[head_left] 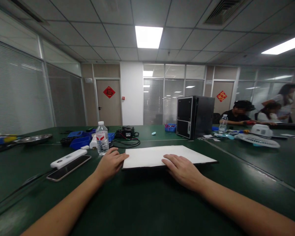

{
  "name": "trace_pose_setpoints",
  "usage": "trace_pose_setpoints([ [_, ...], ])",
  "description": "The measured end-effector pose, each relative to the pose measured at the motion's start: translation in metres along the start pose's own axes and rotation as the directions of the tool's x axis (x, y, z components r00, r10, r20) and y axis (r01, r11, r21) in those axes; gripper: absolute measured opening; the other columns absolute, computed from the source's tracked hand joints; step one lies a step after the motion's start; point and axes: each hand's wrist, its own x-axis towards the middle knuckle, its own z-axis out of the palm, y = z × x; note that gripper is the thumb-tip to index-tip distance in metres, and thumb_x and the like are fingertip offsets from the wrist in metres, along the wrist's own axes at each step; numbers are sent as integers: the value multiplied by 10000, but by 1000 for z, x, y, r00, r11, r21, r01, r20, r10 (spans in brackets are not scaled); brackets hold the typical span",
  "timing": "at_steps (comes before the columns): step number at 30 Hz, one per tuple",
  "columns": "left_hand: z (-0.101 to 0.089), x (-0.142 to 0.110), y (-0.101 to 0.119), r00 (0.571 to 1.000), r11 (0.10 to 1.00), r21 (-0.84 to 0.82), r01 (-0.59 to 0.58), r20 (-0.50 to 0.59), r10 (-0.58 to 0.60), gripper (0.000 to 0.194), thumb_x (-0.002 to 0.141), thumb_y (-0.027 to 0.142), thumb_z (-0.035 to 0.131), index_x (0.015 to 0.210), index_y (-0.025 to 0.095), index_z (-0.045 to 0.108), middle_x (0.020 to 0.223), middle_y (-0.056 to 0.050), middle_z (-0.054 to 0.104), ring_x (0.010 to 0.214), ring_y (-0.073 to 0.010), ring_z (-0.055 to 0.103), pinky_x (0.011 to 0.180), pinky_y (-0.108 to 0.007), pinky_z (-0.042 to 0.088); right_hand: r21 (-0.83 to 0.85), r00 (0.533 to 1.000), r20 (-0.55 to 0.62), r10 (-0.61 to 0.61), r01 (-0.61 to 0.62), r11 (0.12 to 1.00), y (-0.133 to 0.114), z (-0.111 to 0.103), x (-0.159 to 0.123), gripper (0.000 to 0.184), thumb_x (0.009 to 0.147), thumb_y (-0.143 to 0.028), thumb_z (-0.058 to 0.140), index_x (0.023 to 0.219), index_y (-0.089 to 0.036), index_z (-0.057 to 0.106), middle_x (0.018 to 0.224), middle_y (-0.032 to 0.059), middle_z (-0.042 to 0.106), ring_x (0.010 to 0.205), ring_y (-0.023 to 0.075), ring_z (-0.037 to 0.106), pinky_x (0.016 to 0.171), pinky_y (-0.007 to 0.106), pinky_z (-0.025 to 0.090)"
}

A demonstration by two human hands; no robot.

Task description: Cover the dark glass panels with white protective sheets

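A flat white panel (152, 155) with a dark edge lies level in front of me; shadow falls under its near edge. At its left corner is my left hand (110, 164), fingers bent and closed on the side edge. My right hand (183, 170) rests over the near edge, its fingers lying on the white face and slightly apart. The underside of the panel is hidden, and I cannot see whether my right thumb reaches beneath it.
A water bottle (102, 139) stands just beyond my left hand. Left of it lie a phone (68, 167) and a white power strip (68, 158). Behind are blue bins (80, 142), a black adapter with cables (125, 132) and a computer tower (195, 116). People sit far right.
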Motion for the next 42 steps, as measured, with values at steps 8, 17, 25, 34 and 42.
trace_pose_setpoints([
  [8,-16,5,16,993,991,-72,113,-34,-116,335,960,315,546,1230,209,715,1074,-64,790,1000,-259,658,1117,-563,374,-23,990,-141,14,-17,1000,31,-9,-4,240,989,-92,458,1069,-160,674,878,64,693,752,182,648,647,287,500],
  [17,-6,7,9,903,913,-25,408,161,-399,349,994,441,591,1240,211,681,1328,-73,693,1277,-267,600,1209,-605,282,15,955,8,296,-296,955,60,-88,-24,292,970,-229,479,1150,-245,709,1033,71,734,799,192,691,706,311,537],
  [25,19,-15,-21,676,732,8,681,377,-633,380,971,452,645,1241,184,650,1303,-83,672,1211,-261,637,1070,-547,489,-357,861,-27,508,-483,799,112,-145,-45,244,926,-391,583,1083,-259,715,1212,109,687,808,262,659,594,357,468],
  [34,28,-16,-21,582,666,29,746,459,-671,399,971,446,647,1276,189,631,1325,-87,655,1205,-261,637,1045,-534,512,-577,791,111,601,-441,688,176,-131,-82,261,864,-314,670,1106,-223,704,1124,144,667,668,203,603,529,324,269],
  [42,23,-15,-19,583,672,36,739,465,-666,398,976,460,634,1267,190,643,1317,-84,670,1246,-270,622,1107,-571,453,-553,752,170,637,-462,693,189,-96,-93,164,897,-157,548,981,-185,686,989,154,697,657,233,641,559,336,320],
])
